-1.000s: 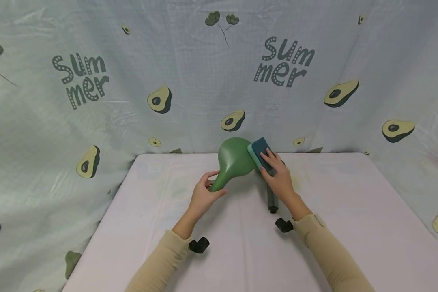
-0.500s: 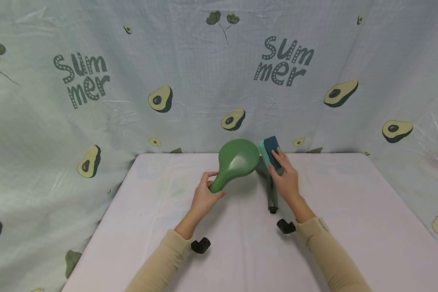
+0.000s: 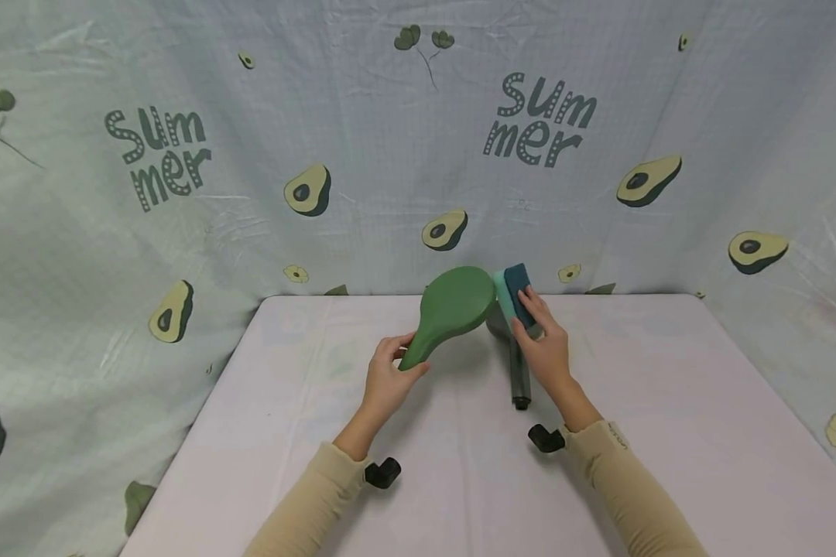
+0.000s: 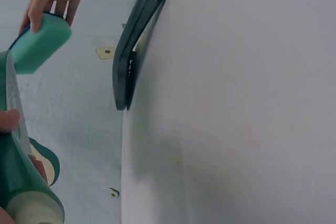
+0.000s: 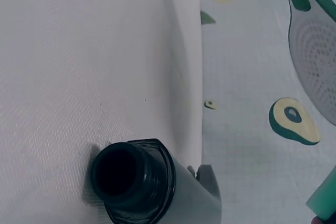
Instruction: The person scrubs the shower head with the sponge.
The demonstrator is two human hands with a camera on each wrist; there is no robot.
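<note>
Avocado-printed cloth (image 3: 376, 116) backs a pale tabletop (image 3: 306, 387). One left hand (image 3: 388, 379) grips the green shower head (image 3: 456, 302), pointing toward two o'clock; at three o'clock, the right hand (image 3: 547, 350) pinches a sponge (image 3: 515, 292), the dark shower head (image 3: 520, 379) lying at its six o'clock.

green showerhead (image 4: 18, 169), teal sponge (image 4: 41, 46), black showerhead (image 4: 132, 35)

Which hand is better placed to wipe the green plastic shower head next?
Probably the right hand: it grips the mint-and-navy block sponge beside the green plastic shower head; the left hand is occupied, holding the handle.
</note>
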